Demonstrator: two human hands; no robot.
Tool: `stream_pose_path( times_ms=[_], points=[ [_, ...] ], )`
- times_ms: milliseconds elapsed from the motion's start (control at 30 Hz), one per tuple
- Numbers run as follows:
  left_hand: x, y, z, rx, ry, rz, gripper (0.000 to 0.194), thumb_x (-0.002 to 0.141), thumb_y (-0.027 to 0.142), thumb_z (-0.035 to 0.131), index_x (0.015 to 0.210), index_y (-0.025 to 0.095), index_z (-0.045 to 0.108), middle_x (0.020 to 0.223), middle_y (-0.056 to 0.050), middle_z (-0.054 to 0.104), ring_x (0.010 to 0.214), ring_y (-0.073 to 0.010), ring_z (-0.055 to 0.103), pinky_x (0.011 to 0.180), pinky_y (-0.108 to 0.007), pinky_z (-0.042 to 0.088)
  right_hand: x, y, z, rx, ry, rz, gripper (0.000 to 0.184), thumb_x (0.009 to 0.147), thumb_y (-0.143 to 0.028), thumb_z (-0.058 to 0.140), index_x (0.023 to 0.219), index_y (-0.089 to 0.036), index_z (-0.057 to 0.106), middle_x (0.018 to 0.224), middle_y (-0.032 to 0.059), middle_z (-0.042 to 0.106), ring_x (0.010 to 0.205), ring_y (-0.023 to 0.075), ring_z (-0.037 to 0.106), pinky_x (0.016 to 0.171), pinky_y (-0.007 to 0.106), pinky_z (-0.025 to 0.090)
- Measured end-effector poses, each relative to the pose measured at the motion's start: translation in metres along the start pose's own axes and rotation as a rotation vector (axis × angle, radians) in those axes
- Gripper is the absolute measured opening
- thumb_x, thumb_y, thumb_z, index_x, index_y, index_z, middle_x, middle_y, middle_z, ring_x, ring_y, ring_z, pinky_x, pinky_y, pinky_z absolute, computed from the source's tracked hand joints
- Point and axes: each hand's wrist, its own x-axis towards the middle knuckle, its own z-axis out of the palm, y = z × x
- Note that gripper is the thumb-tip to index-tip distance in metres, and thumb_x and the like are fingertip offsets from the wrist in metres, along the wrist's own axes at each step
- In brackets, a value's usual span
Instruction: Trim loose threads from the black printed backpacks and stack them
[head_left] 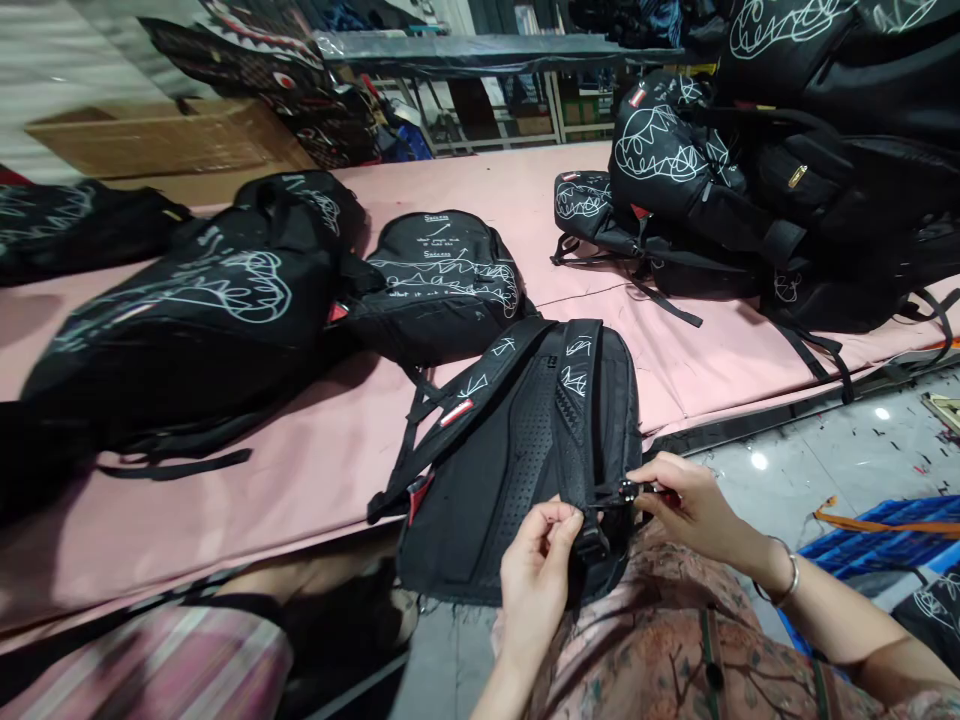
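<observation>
A black backpack (517, 470) lies with its padded back up, partly on the pink table edge and partly over my lap. Its shoulder straps (576, 400) carry white line drawings. My left hand (541, 560) is closed, thumb and forefinger pinched at the lower part of the near strap, beside a buckle (592, 540). At the bag's right edge my right hand (686, 505) is closed around a small tool (630, 490) with a dark, shiny tip and a red part. The fingers hide most of that tool, so its kind is unclear.
Black backpacks with white scribble prints lie on the pink table (330, 540): a large one (210, 300) left, another (450, 280) touching mine, a heap (787, 190) right. A cardboard box (172, 145) stands behind. Another person's plaid-clothed leg (172, 660) is at lower left.
</observation>
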Motion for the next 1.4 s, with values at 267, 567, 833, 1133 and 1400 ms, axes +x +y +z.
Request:
stream_pose_path(
  times_ms=[267,567,833,1133,1400],
  points=[
    [0.001,0.006,0.001,-0.002,-0.001,0.038,0.018,0.074,0.034,0.059,0.064,0.019,0.057,0.062,0.003,0.053,0.070,-0.0152,0.054,0.088,-0.031,0.040,0.008,-0.013,-0.012,-0.566,-0.168,-0.192,0.014,0.087,-0.028,0.049,0.094,-0.020,0.059,0.074,0.0019,0.056,0.067,0.0139,0.049,0.058,0.025,0.029],
    [0.001,0.007,-0.009,-0.570,-0.091,-0.287,0.036,0.068,0.048,0.066,0.080,0.015,0.062,0.075,-0.003,0.057,0.066,-0.0120,0.054,0.059,-0.022,0.046,0.010,-0.005,-0.018,-0.430,-0.151,-0.176,0.012,0.088,-0.026,0.050,0.091,-0.020,0.060,0.074,0.0007,0.058,0.067,0.0122,0.050,0.059,0.023,0.030],
    [0.001,-0.001,-0.008,-0.167,-0.081,-0.116,0.033,0.062,0.039,0.071,0.085,0.017,0.068,0.078,-0.004,0.065,0.079,-0.0179,0.061,0.074,-0.027,0.048,0.020,-0.010,-0.022,-0.467,-0.243,-0.189,0.008,0.086,-0.026,0.054,0.091,-0.022,0.059,0.075,-0.0010,0.058,0.068,0.0116,0.051,0.058,0.023,0.029],
    [0.001,0.006,-0.005,-0.072,-0.012,-0.020,0.018,0.068,0.035,0.066,0.064,0.018,0.064,0.064,-0.002,0.062,0.094,-0.0230,0.058,0.090,-0.033,0.040,0.019,-0.007,-0.013,-0.567,-0.217,-0.309,0.016,0.090,-0.032,0.047,0.091,-0.021,0.059,0.071,0.0004,0.054,0.063,0.0121,0.046,0.056,0.025,0.027],
    [0.014,0.021,-0.007,-0.721,-0.073,-0.319,0.031,0.066,0.042,0.069,0.068,0.012,0.059,0.067,-0.002,0.055,0.056,-0.0100,0.051,0.055,-0.025,0.047,0.000,0.016,0.010,0.243,-0.063,0.073,0.024,0.088,-0.039,0.047,0.098,-0.019,0.056,0.079,0.0019,0.062,0.066,0.0129,0.057,0.059,0.024,0.043]
  ],
)
